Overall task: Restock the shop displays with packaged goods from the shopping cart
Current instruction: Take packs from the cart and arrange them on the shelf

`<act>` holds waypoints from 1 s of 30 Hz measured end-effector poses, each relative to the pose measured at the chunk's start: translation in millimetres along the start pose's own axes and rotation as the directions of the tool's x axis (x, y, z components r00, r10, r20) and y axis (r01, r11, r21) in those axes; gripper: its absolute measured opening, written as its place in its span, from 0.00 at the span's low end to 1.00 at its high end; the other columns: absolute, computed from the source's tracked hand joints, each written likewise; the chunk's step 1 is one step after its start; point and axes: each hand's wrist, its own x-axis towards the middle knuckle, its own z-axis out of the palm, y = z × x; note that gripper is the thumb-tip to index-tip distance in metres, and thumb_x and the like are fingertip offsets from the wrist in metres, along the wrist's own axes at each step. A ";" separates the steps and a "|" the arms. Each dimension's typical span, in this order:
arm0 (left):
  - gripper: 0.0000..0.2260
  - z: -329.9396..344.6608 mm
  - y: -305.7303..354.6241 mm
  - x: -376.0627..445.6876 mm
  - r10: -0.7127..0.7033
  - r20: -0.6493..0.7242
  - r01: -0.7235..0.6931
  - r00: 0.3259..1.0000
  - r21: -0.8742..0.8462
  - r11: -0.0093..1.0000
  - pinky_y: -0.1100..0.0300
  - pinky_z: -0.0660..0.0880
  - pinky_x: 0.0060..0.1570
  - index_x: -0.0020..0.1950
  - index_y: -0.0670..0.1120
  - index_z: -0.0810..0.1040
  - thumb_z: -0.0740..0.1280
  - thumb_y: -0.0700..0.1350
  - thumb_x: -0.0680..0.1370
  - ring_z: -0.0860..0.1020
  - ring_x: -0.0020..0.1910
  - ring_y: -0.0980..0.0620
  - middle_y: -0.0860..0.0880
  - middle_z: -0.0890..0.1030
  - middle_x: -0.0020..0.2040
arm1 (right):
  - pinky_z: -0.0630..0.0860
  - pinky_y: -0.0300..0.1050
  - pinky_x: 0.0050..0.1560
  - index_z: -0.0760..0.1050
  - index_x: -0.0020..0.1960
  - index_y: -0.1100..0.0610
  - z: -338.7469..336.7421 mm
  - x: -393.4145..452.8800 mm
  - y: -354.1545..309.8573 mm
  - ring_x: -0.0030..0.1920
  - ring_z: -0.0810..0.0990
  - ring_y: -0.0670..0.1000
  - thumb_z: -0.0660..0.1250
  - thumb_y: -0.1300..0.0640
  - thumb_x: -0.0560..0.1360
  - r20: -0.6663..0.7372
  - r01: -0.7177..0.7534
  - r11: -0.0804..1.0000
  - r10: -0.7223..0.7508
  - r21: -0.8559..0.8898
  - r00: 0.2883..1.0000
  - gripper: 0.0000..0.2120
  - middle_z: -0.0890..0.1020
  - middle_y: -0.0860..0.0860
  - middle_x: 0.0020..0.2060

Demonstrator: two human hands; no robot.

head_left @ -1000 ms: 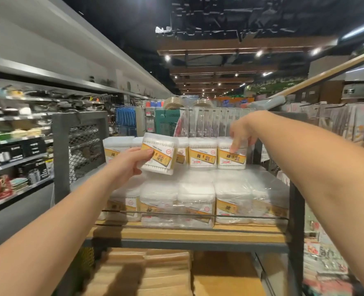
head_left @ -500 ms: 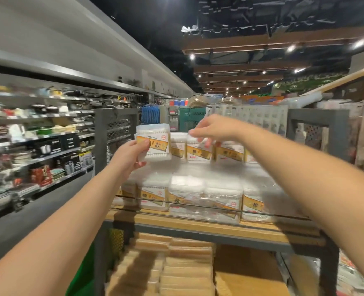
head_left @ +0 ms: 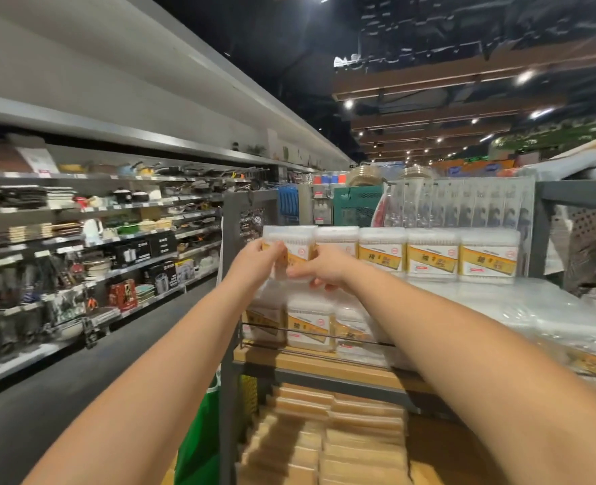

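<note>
Swab box (head_left: 298, 252) gripped by left hand (head_left: 261, 255) and right hand (head_left: 321, 271), fingers curled, arms outstretched.

Held box (head_left: 294, 252) at left end of upper box row (head_left: 432, 255), atop wrapped packs (head_left: 310, 323), on wooden shelf (head_left: 324, 365)

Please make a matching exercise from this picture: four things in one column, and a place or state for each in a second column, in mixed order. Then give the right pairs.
Things
1. left hand
2. row of four boxes
3. wooden shelf
4. tan packs

Places or states
A. bottom level, under the wooden shelf
B. carries the wrapped stock behind a thin rail
C. grips the left side of the held box
D. stands upright to the right of the held box

Pairs: 1-C, 2-D, 3-B, 4-A
</note>
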 end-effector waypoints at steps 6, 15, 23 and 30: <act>0.36 0.6 -13.3 21.5 -0.109 0.127 0.119 0.986 -0.077 0.990 0.52 0.75 0.49 0.68 0.46 0.70 0.65 0.69 0.69 0.77 0.59 0.43 0.47 0.78 0.63 | 0.78 0.47 0.45 0.77 0.56 0.55 17.3 12.3 -0.1 0.45 0.80 0.51 0.74 0.48 0.71 -0.141 0.013 0.980 -0.042 -0.198 0.989 0.18 0.81 0.52 0.45; 0.42 0.1 -7.9 26.7 -0.132 0.193 0.158 0.972 -0.125 0.979 0.51 0.70 0.60 0.75 0.45 0.65 0.61 0.70 0.69 0.72 0.68 0.45 0.46 0.71 0.72 | 0.73 0.45 0.40 0.78 0.49 0.55 18.8 3.8 -7.0 0.42 0.79 0.50 0.72 0.41 0.72 -0.295 -0.084 0.973 0.017 -0.216 0.955 0.17 0.80 0.48 0.39; 0.26 31.0 19.7 -81.3 0.209 0.063 -0.198 0.976 -0.148 0.969 0.51 0.61 0.72 0.78 0.49 0.61 0.64 0.51 0.81 0.63 0.74 0.50 0.49 0.62 0.77 | 0.80 0.46 0.48 0.78 0.55 0.53 -30.6 -90.7 21.3 0.47 0.81 0.49 0.73 0.49 0.74 -0.293 0.054 0.999 -0.050 0.007 0.955 0.13 0.82 0.48 0.48; 0.11 156.2 62.4 -200.9 0.329 0.302 -0.212 0.895 -0.361 0.908 0.74 0.70 0.50 0.63 0.46 0.76 0.65 0.42 0.81 0.75 0.55 0.58 0.53 0.77 0.55 | 0.75 0.35 0.38 0.77 0.46 0.52 -88.1 -274.2 113.9 0.34 0.79 0.40 0.70 0.63 0.76 -0.410 0.008 0.976 0.084 0.217 0.908 0.06 0.80 0.48 0.37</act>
